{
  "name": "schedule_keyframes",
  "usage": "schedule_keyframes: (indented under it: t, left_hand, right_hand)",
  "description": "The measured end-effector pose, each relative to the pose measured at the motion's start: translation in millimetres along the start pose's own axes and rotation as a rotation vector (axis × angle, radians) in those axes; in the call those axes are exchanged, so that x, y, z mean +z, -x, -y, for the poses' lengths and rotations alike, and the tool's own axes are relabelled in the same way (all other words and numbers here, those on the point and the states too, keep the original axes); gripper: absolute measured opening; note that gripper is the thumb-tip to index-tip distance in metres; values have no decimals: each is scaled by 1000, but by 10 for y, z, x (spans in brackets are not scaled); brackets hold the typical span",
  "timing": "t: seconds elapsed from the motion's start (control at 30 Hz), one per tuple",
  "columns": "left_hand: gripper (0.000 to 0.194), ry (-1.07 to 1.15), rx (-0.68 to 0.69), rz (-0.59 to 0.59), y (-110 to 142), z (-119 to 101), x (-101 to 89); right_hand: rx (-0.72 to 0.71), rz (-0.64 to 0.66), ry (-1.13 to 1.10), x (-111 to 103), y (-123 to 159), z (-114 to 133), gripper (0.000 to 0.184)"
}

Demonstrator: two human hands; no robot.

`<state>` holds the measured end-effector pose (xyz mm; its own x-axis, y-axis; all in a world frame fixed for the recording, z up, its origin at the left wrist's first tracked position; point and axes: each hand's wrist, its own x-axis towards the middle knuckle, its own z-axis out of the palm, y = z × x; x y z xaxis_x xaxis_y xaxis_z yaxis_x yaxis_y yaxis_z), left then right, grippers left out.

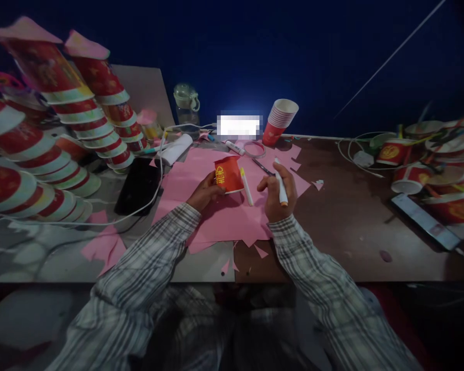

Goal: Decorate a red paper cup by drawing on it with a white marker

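My left hand (206,192) grips a red paper cup (229,176) with yellow lettering, its white rim facing down, over pink paper (224,221). In my right hand (280,193) is a white marker (281,188) with an orange end, held slantwise with the fingers curled round it. Between the two hands a white marker with a yellow cap (246,186) lies on the paper. Just left of my right hand lies a dark, slim tool (263,167), partly hidden by the fingers. Behind the cup are another white marker (235,148) and a roll of tape (254,149).
Towers of stacked red cups (81,113) rise at the left, beside a black phone (138,186) and a white cable. A leaning stack of cups (280,121) stands at the back, near a bottle (186,105). At the right are cup pieces (444,154) and a lit phone (425,221).
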<state>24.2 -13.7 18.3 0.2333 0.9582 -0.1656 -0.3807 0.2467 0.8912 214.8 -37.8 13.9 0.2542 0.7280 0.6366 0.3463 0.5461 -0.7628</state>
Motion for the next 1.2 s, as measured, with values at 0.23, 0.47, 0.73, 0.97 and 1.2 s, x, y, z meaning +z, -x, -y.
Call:
schedule_keyframes:
  t: [0.23, 0.47, 0.73, 0.97, 1.2]
  left_hand:
    - [58, -4, 51, -75, 13, 21, 10]
    - [53, 148, 122, -163, -35, 20, 3]
    - [54, 163, 69, -169, -53, 6, 7]
    - [54, 174, 62, -155, -59, 17, -5]
    - [52, 169, 56, -141, -59, 22, -22]
  right_hand:
    - [-9, 75, 0, 34, -18, -33, 33]
    - [272, 276, -101, -92, 92, 124, 46]
    - [308, 254, 90, -182, 213, 152, 51]
    - [279, 386, 5, -167, 227, 220, 42]
    - [335, 557, -242, -184, 249, 264, 38]
